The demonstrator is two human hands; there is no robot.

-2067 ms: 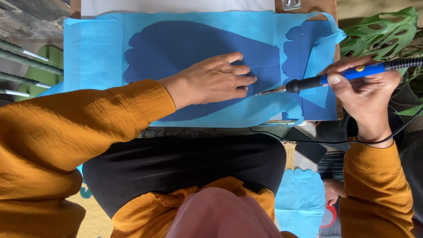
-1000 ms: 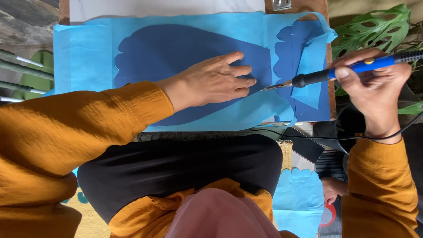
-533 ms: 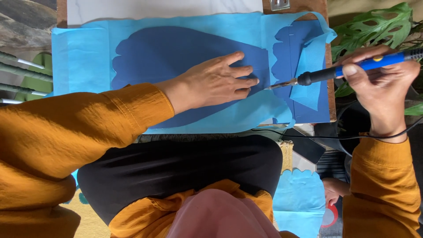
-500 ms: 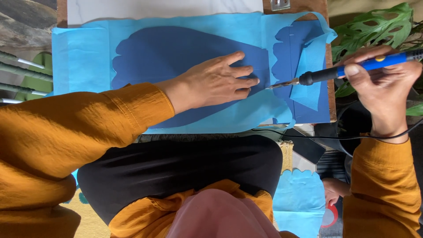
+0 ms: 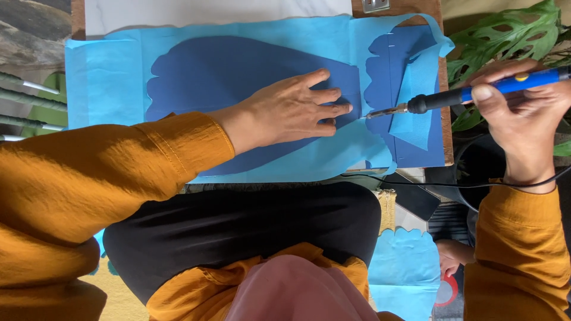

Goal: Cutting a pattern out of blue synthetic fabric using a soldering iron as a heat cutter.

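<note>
- We see the light blue sheet (image 5: 101,83) spread flat over a wooden board (image 5: 397,6), with a dark blue leaf-shaped template (image 5: 238,71) lying on top of it, its scalloped edge facing the left end of the sheet
- The metal tip of the hot cutting tool (image 5: 452,98) touches the sheet just beyond the template's pointed end, close to the left hand's fingertips
- Our left hand (image 5: 291,113) lies flat and open on the template, fingers spread and pressing it down; it grips nothing
- Our right hand (image 5: 523,113) is closed around the tool's blue handle, thumb on top, with a black cord (image 5: 452,185) trailing from the wrist side
- To the right of the tip lies a second dark blue scalloped shape (image 5: 386,71) with a loose fold of light blue material (image 5: 416,119) over it, which we judge to be an area already cut through
- As far as we can judge, the cut has reached the pointed end; the light blue margin around the long curved sides of the template looks whole, so most of the outline seems left to do
- Further out, a green split leaf of a plant (image 5: 505,35) sits beyond the board, and a cut light blue scalloped piece (image 5: 404,267) lies below by our lap
</note>
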